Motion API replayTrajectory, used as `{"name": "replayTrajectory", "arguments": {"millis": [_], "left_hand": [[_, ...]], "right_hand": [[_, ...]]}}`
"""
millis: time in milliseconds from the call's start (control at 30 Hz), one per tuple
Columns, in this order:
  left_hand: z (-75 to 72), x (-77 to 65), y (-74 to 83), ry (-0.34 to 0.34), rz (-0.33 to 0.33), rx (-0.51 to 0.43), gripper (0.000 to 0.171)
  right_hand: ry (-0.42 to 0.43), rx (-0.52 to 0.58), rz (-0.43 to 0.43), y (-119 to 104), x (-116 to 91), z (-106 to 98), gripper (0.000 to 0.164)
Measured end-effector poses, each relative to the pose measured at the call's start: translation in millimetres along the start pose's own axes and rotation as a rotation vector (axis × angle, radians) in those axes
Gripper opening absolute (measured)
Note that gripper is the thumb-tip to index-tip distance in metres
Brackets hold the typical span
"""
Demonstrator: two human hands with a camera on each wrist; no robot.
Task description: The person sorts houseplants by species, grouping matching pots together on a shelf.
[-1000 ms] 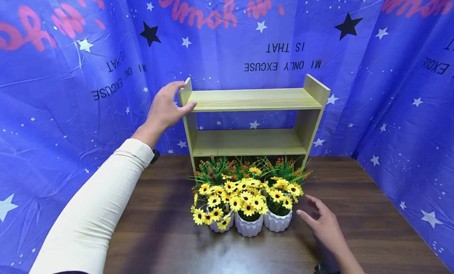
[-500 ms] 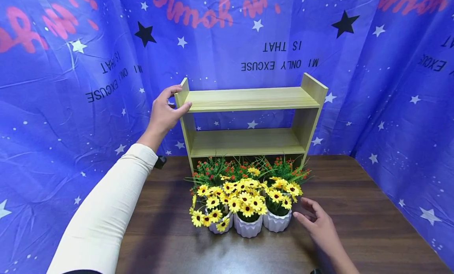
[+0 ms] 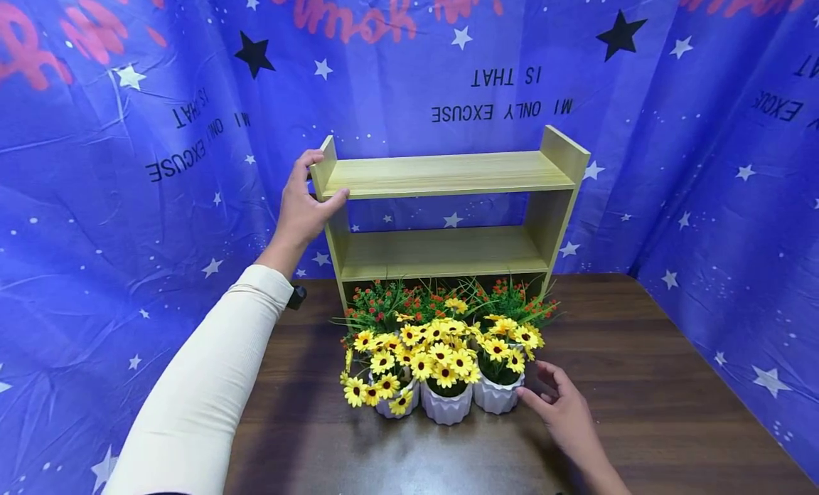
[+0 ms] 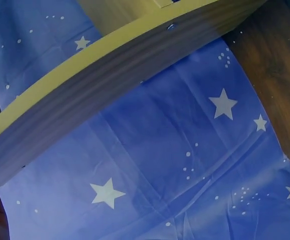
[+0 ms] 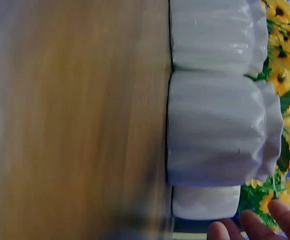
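Pale wood makes up the shelf unit (image 3: 441,175) at the back of the table (image 3: 640,381); my left hand (image 3: 302,212) clasps its left side panel (image 3: 327,161) between thumb and fingers. My right hand (image 3: 566,413), half spread and empty, sits just beside the rightmost white fluted pot (image 3: 498,397); whether it touches, I can't tell. I judge this a grasp being lined up: next calls for closing around that pot, shelf unit held steady.

A long, creased, cream-white fabric sleeve (image 3: 192,388) ends in a close-fitting cuff (image 3: 264,283) behind the bare left hand (image 3: 305,207). A small, black, rounded device (image 3: 296,297) shows beside that cuff. The right hand (image 3: 564,411) and forearm (image 3: 603,470) are bare.
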State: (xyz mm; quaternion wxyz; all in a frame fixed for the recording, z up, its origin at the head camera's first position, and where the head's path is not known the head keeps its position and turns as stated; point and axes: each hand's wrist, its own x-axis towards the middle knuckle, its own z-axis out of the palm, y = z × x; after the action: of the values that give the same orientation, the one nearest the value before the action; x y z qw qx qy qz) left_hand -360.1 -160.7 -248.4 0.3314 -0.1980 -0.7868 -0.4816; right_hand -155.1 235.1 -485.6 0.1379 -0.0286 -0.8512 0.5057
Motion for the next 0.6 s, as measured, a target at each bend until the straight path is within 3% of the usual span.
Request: {"name": "replayTrajectory", "arguments": {"millis": [200,300,433,600], "left_hand": [[4.2,-2.4,-0.6,0.019,-0.016,-0.019,0.068],[5.4,-2.2,-0.2,0.021,-0.037,-0.004,0.070],[7.1,-2.5,-1.2,0.024,-0.049,0.011,0.071],[6.2,-4.8,-2.1,0.028,-0.045,0.006,0.070]], "right_hand": [[-0.030,0.046,0.103,-7,-3,13,0.064],[-0.028,0.004,0.140,-8,-4,20,0.068],[-0.001,-0.024,0.150,-9,-6,30,0.071],[0.031,0.030,0.149,-11,-6,43,0.078]]}}
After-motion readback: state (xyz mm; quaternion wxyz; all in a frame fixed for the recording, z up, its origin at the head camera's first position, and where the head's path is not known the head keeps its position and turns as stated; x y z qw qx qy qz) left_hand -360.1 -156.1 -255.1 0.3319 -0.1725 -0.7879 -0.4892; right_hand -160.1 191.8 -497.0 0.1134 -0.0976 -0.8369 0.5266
